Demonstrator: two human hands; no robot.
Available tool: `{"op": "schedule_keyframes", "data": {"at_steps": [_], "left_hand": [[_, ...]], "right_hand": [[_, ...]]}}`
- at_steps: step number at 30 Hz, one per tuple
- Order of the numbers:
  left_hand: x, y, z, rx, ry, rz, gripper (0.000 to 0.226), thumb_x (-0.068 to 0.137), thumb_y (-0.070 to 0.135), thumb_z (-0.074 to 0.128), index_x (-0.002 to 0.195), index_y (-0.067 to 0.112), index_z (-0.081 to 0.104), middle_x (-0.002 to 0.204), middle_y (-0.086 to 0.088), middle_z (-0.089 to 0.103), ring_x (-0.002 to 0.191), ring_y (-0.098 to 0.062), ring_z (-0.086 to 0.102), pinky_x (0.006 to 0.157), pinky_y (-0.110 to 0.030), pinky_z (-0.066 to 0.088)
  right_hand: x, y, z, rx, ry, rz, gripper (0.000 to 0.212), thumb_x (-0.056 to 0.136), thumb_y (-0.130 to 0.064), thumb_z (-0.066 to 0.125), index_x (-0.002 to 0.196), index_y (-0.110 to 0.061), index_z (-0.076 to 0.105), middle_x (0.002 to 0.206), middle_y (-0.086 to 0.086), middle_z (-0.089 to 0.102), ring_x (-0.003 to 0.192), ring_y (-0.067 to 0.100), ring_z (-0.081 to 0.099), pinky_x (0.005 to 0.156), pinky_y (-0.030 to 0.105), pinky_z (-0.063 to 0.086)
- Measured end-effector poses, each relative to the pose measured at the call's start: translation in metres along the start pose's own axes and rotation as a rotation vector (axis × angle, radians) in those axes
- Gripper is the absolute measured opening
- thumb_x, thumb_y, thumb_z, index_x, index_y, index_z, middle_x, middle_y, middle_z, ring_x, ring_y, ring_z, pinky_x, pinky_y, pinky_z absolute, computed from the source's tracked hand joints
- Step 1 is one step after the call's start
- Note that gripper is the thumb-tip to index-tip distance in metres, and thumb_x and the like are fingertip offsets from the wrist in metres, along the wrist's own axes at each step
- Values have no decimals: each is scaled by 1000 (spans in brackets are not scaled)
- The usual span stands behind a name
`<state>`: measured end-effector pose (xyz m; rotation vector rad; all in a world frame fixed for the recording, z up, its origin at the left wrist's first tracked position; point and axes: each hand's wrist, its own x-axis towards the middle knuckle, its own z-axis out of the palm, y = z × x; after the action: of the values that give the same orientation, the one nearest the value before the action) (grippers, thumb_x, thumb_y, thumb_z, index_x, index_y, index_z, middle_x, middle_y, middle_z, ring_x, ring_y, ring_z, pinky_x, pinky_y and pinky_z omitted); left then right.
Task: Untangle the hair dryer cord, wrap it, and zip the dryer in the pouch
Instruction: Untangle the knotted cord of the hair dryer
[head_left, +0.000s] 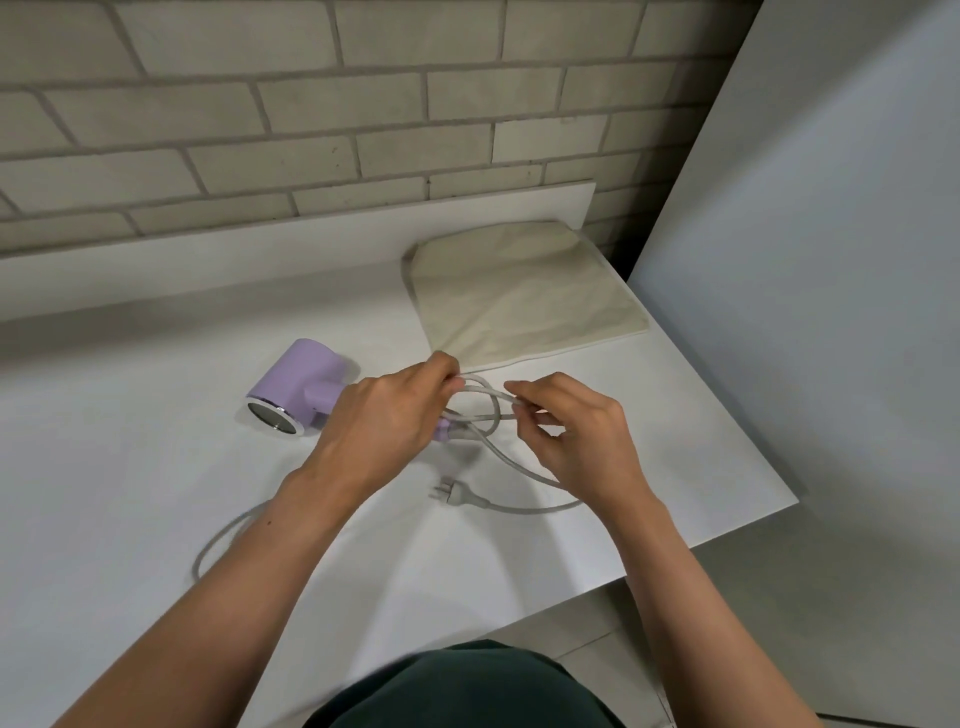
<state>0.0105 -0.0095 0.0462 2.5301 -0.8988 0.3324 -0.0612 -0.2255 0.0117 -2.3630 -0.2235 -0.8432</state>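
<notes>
A plain domestic room, it seems, perhaps a corner of a home. A white worktop (156, 467) stands against a pale painted brick wall (260, 104), with a smooth white panel (831, 260) on the right and grey floor tiles (753, 623) below. A lilac hair dryer (306, 384) and cloth pouch (524, 296) suggest household use.

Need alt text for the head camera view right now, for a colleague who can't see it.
Both hands, left hand and right hand, pinch a looped tangle of grey cord above a white table, beside a lilac hair dryer lying on its side. The plug lies loose in front; a cream pouch lies flat behind.
</notes>
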Motion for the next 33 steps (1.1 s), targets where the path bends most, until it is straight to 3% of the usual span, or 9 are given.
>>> {"op": "schedule_keyframes", "data": {"at_steps": [7, 10, 13, 15, 18, 23, 27, 30, 33], "left_hand": [[0, 3, -4, -355, -220, -169, 15, 109, 44, 34, 100, 33, 40, 96, 11, 72, 79, -2, 70, 78, -43, 56], [0, 3, -1, -487, -255, -168, 15, 109, 42, 36, 99, 32, 40, 96, 11, 74, 81, -4, 72, 82, -41, 56], [1, 6, 0, -461, -256, -116, 14, 109, 40, 39, 99, 30, 41, 89, 7, 72, 81, -13, 70, 79, -45, 54], [0, 10, 1, -451, -241, -91, 14, 109, 39, 39, 99, 30, 42, 87, 5, 70, 79, -15, 67, 77, -45, 53], [-2, 10, 1, -483, -186, -121, 15, 110, 38, 37, 99, 29, 43, 89, 4, 67, 82, -18, 66, 79, -47, 54], [-6, 1, 3, -677, -110, -308, 20, 110, 37, 35, 95, 28, 43, 85, 4, 67, 88, -17, 69, 79, -40, 60], [-6, 2, 2, -645, -171, -283, 23, 110, 42, 34, 99, 24, 43, 77, 5, 62, 88, -17, 68, 84, -46, 57], [-1, 3, -1, -682, -172, -305, 21, 109, 39, 40, 101, 21, 48, 82, -8, 59, 75, -22, 65, 79, -52, 58], [5, 4, -2, -650, -168, -288, 18, 109, 36, 44, 101, 20, 50, 81, -5, 57, 69, -13, 67, 63, -35, 56]], "right_hand": [[4, -2, -10, 387, -42, 530, 22, 86, 0, 74, 90, -20, 66, 82, -10, 66, 84, 23, 71, 63, 30, 58], [14, -9, -14, 357, -141, 430, 33, 88, -4, 67, 111, -28, 66, 87, -9, 60, 92, 24, 71, 72, 33, 62], [22, -14, -15, 54, -285, 169, 41, 95, -23, 69, 134, -34, 61, 100, -13, 57, 95, 10, 63, 78, 31, 58], [28, -19, -13, -154, -306, 70, 25, 97, -39, 67, 122, -36, 70, 100, -14, 60, 90, 9, 62, 69, 38, 57], [33, -23, -13, -187, -211, 9, 15, 99, -40, 65, 106, -33, 77, 91, -13, 65, 83, 15, 62, 61, 39, 55], [41, -33, -27, 267, 96, 270, 10, 94, -25, 76, 101, -20, 82, 95, -9, 76, 84, 12, 69, 68, 21, 50], [41, -36, -27, 421, 225, 494, 11, 92, -27, 77, 102, -27, 81, 98, -13, 78, 82, 8, 65, 71, 18, 46], [37, -26, -25, 359, 214, 590, 14, 95, -33, 74, 106, -28, 80, 101, -16, 77, 75, -1, 59, 74, 18, 46], [31, -15, -28, -51, 59, 487, 29, 100, -29, 67, 128, -23, 72, 117, -11, 68, 80, 3, 60, 79, 30, 51]]}}
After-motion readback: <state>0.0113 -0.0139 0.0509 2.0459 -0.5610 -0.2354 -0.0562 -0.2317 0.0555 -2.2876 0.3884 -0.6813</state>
